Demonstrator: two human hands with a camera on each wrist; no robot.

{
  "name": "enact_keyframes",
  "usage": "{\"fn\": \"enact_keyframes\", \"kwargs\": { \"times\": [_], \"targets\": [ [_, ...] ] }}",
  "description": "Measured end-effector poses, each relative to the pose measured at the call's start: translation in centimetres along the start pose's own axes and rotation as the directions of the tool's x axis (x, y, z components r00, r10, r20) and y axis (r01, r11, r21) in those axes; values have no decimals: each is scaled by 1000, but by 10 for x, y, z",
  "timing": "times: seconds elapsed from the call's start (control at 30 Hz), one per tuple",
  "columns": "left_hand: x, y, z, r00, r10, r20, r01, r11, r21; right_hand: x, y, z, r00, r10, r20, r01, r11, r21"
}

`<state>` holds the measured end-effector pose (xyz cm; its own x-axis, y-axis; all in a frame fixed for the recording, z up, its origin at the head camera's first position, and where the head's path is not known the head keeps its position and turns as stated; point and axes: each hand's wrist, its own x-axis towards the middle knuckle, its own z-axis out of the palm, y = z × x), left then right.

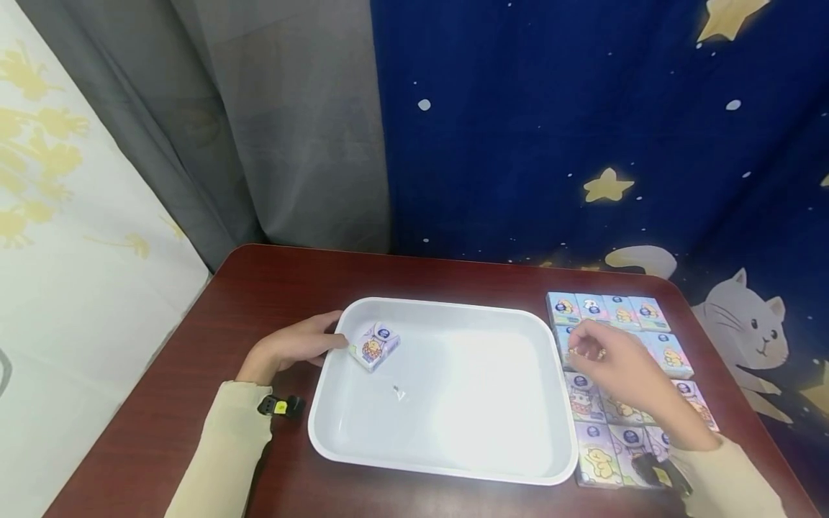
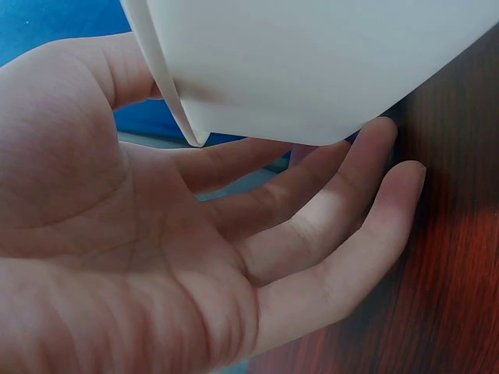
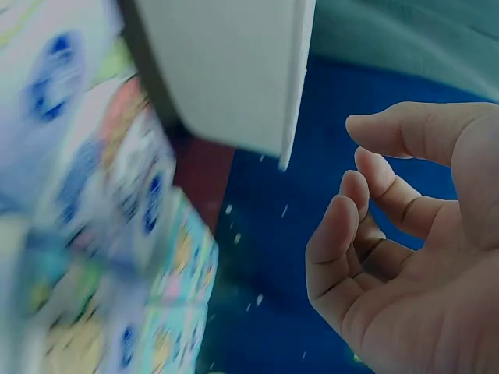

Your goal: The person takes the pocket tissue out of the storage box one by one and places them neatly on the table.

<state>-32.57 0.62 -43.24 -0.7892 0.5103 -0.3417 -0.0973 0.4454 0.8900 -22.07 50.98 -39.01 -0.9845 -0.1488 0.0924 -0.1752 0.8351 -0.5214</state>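
A white rectangular tray (image 1: 453, 471) lies on the table. My left hand (image 1: 298, 347) grips its left rim, thumb over the edge. In the left wrist view the fingers (image 2: 335, 273) curl below the rim at the outer wall. Inside, by the thumb, lies a purple pack (image 1: 376, 347) printed with a cartoon animal, like pocket tissues. My right hand (image 1: 615, 363) is raised over rows of similar packs (image 1: 599, 460) right of the tray. Its fingers are loosely bent, holding nothing; the right wrist view shows a small gap between thumb and index finger.
The packs at the back (image 1: 622, 309) are light blue, those in front purple; the right hand and forearm hide some. A small pale mark or scrap (image 1: 399, 393) shows on the tray floor. The dark red table (image 1: 272, 280) borders grey and blue curtains (image 1: 492, 180).
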Motion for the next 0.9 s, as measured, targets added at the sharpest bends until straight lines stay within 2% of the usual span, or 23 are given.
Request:
{"fn": "enact_keyframes", "kwargs": {
  "times": [0.13, 0.3, 0.53, 0.77, 0.9],
  "targets": [
    [0, 0, 0, 1000, -1, 1, 1, 1000, 0, 21, -18, 6, 996, -92, 21, 91, 996, 16],
    [-1, 2, -1, 1000, -1, -5, 1, 1000, 8, 45, -41, 15, 984, -165, 67, 163, 986, 29],
    [-2, 4, 0, 1000, 4, -7, -3, 1000, 17, 74, -73, 32, 956, -261, 135, 256, 965, 48],
    [-1, 1, 0, 1000, 3, 0, -3, 1000, 9, 96, -100, 53, 925, -339, 169, 337, 941, 41],
    [0, -2, -1, 1000, -3, -5, 3, 1000, 10, 107, -112, 66, 917, -346, 196, 350, 937, 17]
  ]
}}
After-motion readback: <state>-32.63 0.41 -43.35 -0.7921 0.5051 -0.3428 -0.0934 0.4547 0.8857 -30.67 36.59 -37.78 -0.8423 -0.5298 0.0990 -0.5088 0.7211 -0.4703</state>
